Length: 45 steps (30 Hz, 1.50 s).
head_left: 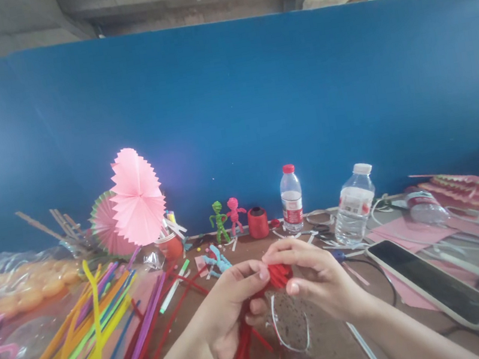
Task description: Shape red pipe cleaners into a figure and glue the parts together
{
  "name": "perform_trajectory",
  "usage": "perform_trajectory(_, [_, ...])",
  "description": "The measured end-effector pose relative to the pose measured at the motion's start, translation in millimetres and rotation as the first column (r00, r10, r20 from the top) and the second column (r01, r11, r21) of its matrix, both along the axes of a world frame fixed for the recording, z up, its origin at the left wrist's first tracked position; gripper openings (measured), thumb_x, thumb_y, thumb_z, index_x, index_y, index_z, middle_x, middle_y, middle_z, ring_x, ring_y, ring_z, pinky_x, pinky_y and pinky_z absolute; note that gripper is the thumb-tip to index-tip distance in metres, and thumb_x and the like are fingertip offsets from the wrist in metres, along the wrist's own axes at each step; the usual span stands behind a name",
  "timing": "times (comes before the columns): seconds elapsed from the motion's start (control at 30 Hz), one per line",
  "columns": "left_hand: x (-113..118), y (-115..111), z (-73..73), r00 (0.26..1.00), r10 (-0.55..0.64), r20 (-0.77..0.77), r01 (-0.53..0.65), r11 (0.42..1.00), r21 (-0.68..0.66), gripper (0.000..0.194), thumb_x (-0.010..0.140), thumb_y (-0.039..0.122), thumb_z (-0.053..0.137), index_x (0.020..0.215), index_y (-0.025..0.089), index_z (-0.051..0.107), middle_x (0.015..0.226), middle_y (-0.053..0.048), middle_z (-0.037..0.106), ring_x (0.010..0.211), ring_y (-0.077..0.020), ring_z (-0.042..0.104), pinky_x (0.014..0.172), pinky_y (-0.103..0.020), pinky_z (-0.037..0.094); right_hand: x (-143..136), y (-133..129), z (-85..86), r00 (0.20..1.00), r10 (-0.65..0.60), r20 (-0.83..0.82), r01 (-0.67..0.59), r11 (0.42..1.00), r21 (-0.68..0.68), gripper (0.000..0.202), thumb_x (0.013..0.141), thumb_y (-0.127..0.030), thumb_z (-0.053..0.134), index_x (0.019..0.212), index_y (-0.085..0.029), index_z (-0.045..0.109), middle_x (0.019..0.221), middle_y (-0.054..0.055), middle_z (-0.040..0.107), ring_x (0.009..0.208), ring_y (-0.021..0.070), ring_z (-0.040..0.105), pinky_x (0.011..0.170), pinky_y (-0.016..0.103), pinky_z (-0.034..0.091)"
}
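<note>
My left hand (231, 311) and my right hand (316, 279) meet low in the middle of the view, both pinching a red pipe-cleaner piece (278, 274). Its wound red head sits between my fingertips, and its loose red stems (243, 349) hang down below my left palm. A white wire loop (290, 329) lies on the brown table (324, 342) just under my hands. A light blue pipe-cleaner figure (216, 261) lies flat just beyond my left hand.
Several coloured pipe cleaners (96, 341) fan out at the left. Pink paper fans (136, 199), a green figure (219, 220), a pink figure (234, 213), a red thread spool (258, 222) and two water bottles (291, 198) (355, 203) line the blue partition. A phone (433, 282) lies right.
</note>
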<state>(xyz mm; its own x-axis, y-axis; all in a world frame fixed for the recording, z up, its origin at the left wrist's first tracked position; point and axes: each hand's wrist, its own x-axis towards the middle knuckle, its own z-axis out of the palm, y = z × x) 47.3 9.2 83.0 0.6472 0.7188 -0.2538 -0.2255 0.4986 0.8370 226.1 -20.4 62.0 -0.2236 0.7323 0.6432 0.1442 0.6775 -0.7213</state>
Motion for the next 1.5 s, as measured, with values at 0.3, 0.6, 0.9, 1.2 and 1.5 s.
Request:
perform_trajectory(0.3, [-1.1, 4.3, -3.6, 0.999, 0.020, 0.031, -0.020, 1.000, -0.001, 0.022, 0.069, 0.025, 0.078, 0.070, 0.012, 0.060, 0.056, 0.005, 0.052, 0.036, 0.0022, 0.036, 0.035, -0.010, 0.015, 3.4, 1.1, 3.8, 0.999, -0.044, 0.026, 0.043, 0.999, 0.030, 0.026, 0.080, -0.029, 0.070, 0.106, -0.033, 0.067, 0.101, 0.002, 0.066, 0.097, 0.0167, 0.060, 0.086, 0.030, 0.048])
perform_trajectory(0.6, [-0.8, 0.9, 2.1, 0.999, -0.021, -0.036, 0.021, 1.000, 0.004, 0.029, 0.066, 0.031, 0.080, 0.070, 0.011, 0.060, 0.059, 0.004, 0.053, 0.035, 0.0045, 0.027, 0.035, -0.009, 0.013, 6.0, 2.0, 0.6, 0.999, 0.044, -0.030, -0.044, 0.999, 0.017, 0.026, 0.077, -0.023, 0.073, 0.102, -0.031, 0.070, 0.104, 0.004, 0.067, 0.095, 0.0180, 0.063, 0.081, 0.032, 0.053])
perform_trajectory(0.9, [3.7, -10.6, 7.9, 0.947, 0.231, -0.222, -0.107, 0.882, 0.459, 0.013, 0.082, 0.028, 0.064, 0.078, 0.016, 0.059, 0.053, 0.006, 0.053, 0.040, -0.0027, 0.041, 0.037, -0.012, 0.025, 2.8, 4.7, -2.9, 0.997, -0.004, -0.072, 0.003, 1.000, -0.021, 0.031, 0.075, -0.013, 0.072, 0.101, -0.031, 0.071, 0.097, 0.003, 0.066, 0.092, 0.0180, 0.062, 0.081, 0.032, 0.052])
perform_trajectory(1.2, [-3.8, -15.2, -1.1, 0.801, 0.595, -0.067, 0.136, -0.072, 0.988, 0.024, 0.081, 0.006, 0.058, 0.100, 0.021, 0.056, 0.107, -0.007, 0.064, 0.092, -0.0185, 0.064, 0.072, -0.026, 0.053, -9.7, 0.4, 1.3, 0.924, 0.010, -0.381, -0.101, 0.971, -0.218, 0.022, 0.074, -0.022, 0.074, 0.095, -0.028, 0.072, 0.093, 0.001, 0.071, 0.084, 0.0155, 0.067, 0.077, 0.027, 0.055])
perform_trajectory(1.5, [-9.4, -13.8, -2.0, 0.747, 0.661, -0.072, 0.213, -0.136, 0.968, 0.020, 0.086, 0.017, 0.058, 0.105, 0.021, 0.066, 0.096, -0.008, 0.074, 0.086, -0.0217, 0.068, 0.076, -0.029, 0.051, -15.9, -4.1, 3.4, 0.936, -0.114, -0.334, 0.003, 0.948, -0.317, 0.025, 0.070, -0.027, 0.076, 0.095, -0.024, 0.071, 0.086, 0.003, 0.072, 0.079, 0.0184, 0.068, 0.068, 0.030, 0.058])
